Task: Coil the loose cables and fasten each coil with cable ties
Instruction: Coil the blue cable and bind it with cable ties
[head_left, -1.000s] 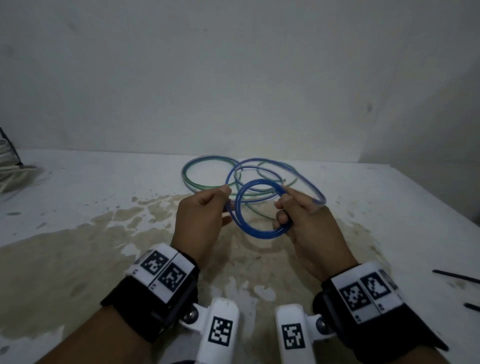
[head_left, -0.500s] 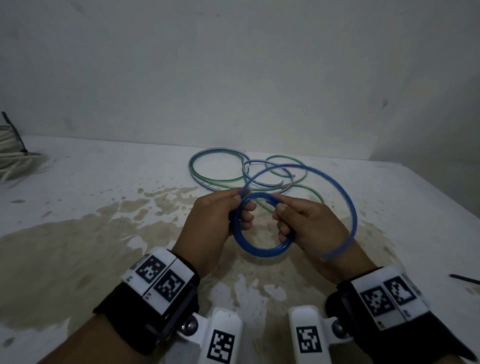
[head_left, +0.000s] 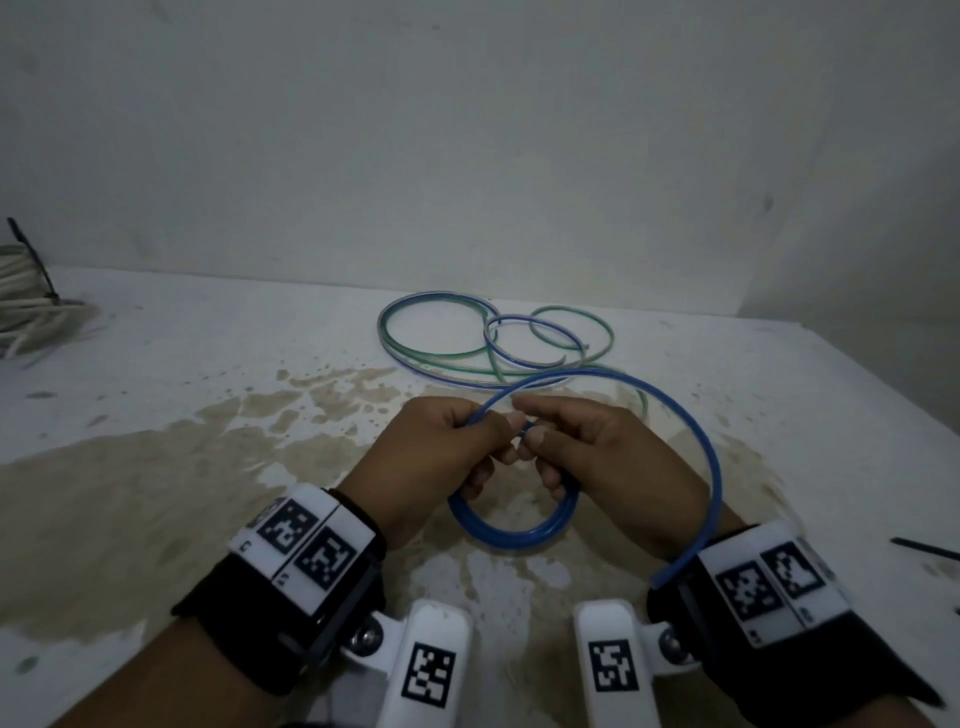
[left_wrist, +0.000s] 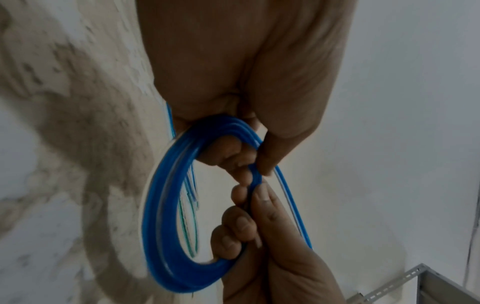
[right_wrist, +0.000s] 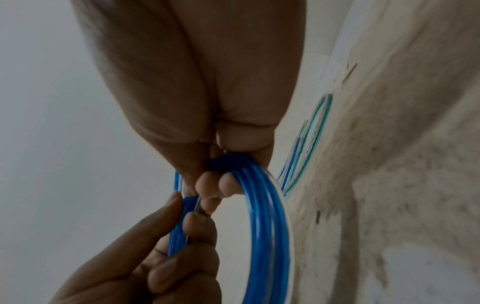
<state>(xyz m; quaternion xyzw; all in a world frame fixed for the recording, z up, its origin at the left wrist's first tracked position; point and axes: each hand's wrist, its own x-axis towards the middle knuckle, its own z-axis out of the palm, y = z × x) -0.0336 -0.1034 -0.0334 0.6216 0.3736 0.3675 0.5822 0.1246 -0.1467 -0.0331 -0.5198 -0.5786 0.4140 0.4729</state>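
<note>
Both hands grip the blue cable coil low at centre: left hand pinching the strands at its top, right hand curled through at 3 o'clock. A second ago several loops lay out; now only one free tail arcs right, so coiling looks nearly done. Beyond at 12 o'clock, loose green and blue cables lie on the stained white table, with cable ties at 3 o'clock and a bare wall behind.

Since a second ago, the hands have drawn together: the left hand and right hand now nearly touch at the coil's 12 o'clock. The blue cable's loose tail has swung up off the desk, arching toward 3 o'clock over the right wrist.
</note>
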